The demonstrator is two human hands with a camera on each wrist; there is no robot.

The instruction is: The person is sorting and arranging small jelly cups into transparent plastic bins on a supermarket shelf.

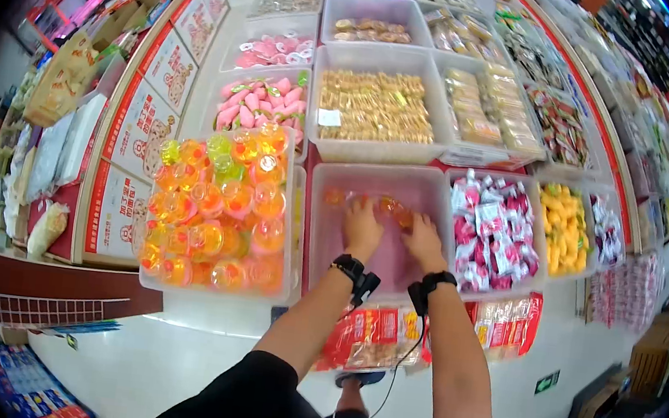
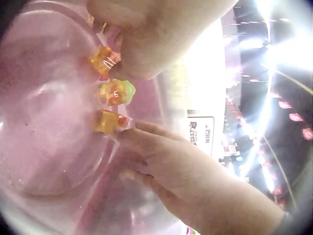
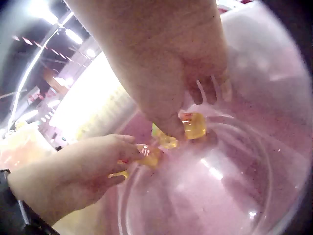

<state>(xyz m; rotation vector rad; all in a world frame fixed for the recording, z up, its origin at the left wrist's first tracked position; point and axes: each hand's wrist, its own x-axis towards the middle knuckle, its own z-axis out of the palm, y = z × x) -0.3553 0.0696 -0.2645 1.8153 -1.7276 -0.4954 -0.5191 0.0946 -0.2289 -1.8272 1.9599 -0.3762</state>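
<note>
Both hands reach into a pale plastic bin (image 1: 323, 241), where a few small orange jelly cups (image 1: 388, 205) stand along the far side. My left hand (image 1: 364, 227) has its fingers curled round a jelly cup (image 3: 151, 157), with more orange showing under the fingers. To its right, my right hand (image 1: 423, 244) pinches a yellow-orange jelly cup (image 3: 194, 125) between thumb and fingers. Between the hands sits a jelly cup with a green end (image 2: 116, 92). Part of the left fingers is hidden behind the hand in the left wrist view.
Left of the bin stands a tub heaped with orange jelly cups (image 1: 218, 220). On the right are tubs of purple-and-white wrapped sweets (image 1: 491, 227) and yellow packets (image 1: 563, 227). A tub of gold-wrapped pieces (image 1: 375, 106) stands behind. Red packages (image 1: 374, 329) lie in front.
</note>
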